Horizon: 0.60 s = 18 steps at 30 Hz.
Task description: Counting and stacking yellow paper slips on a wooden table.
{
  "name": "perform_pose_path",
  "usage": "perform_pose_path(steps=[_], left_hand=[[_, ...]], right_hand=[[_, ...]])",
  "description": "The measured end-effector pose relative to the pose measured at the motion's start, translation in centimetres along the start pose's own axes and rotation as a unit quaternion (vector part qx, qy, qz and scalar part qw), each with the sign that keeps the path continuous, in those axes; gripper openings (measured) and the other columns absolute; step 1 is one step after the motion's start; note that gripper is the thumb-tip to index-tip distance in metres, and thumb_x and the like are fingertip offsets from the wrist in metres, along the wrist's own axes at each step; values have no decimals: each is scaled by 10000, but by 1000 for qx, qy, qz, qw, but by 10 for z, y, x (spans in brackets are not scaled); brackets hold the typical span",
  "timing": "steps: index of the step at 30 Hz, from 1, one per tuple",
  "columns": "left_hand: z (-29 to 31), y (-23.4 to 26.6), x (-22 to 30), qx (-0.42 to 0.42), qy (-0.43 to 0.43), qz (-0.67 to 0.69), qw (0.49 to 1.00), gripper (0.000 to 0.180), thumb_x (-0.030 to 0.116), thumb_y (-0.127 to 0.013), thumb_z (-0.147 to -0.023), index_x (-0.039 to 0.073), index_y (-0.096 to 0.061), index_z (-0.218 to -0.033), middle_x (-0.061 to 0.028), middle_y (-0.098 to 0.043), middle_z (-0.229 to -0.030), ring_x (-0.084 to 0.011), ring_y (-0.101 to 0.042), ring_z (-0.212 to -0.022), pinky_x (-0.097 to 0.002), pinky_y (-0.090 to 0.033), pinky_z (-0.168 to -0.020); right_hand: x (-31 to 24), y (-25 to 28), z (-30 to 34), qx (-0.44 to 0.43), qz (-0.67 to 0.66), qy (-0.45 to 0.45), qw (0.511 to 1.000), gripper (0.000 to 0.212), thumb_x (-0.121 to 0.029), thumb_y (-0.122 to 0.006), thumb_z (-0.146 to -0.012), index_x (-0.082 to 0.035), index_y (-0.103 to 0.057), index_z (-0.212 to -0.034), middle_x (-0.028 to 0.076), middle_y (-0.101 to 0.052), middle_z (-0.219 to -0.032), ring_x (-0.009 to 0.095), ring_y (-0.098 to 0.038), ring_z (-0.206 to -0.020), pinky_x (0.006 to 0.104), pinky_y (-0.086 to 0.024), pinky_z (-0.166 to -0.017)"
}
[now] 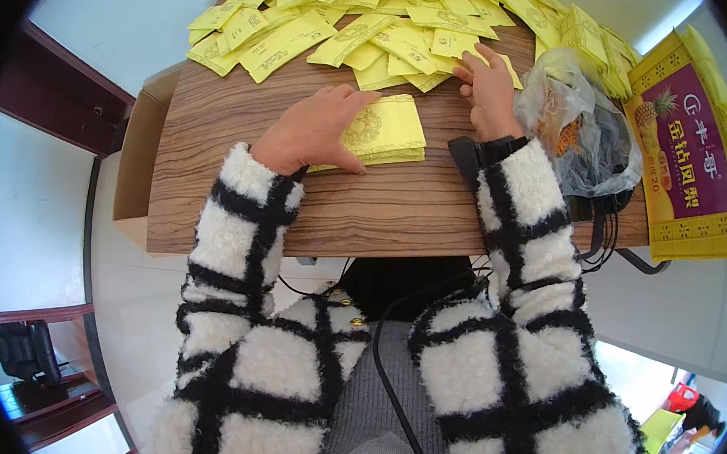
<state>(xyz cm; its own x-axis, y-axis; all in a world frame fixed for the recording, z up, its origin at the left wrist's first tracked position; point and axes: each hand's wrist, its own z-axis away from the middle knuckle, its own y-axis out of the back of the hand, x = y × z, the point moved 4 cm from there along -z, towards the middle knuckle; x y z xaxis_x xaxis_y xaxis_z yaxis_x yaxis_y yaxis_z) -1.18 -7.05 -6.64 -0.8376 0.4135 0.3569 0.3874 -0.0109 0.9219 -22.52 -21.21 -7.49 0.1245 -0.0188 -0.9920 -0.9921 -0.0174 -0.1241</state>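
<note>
A neat stack of flat yellow paper packets with a darker printed pattern lies on the wood-grain table. My left hand spans the left end of this stack, thumb at its near edge and fingers along its far edge. Farther right, my right hand is raised beside the loose pile of yellow packets. Its fingers are apart and partly curled, with no packet visibly gripped. Several packets lie just behind those fingers. A dark band with a black block sits on my right wrist.
A clear plastic bag with something orange inside sits right of my right hand. Beyond it stands a yellow and purple carton with a pineapple picture. Black cables hang at the table's right edge; a cardboard box stands at its left.
</note>
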Motion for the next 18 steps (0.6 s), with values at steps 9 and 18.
perform_pose_path(steps=[9, 18], left_hand=[[-3, 10, 6, 76, 14, 20, 997, 836, 402, -822, -692, 26, -468, -1349, -188, -537, -1250, -338, -524, -1164, -380, -439, -981], [-3, 30, 3, 275, 28, 12, 961, 730, 301, -779, -765, 52, -450, -1367, -163, -530, -1255, -343, -575, -1079, -393, -491, -886]], right_hand=[[-3, -12, 6, -26, 24, 65, 997, 324, -186, -553, -966, 16, -611, -1213, 76, -650, -1075, 98, -625, -816, 205, -414, -566], [-27, -58, 61, -239, 146, 325, 903, 285, -165, -531, -976, 18, -644, -1162, 117, -660, -923, 175, -636, -801, 278, -487, -730]])
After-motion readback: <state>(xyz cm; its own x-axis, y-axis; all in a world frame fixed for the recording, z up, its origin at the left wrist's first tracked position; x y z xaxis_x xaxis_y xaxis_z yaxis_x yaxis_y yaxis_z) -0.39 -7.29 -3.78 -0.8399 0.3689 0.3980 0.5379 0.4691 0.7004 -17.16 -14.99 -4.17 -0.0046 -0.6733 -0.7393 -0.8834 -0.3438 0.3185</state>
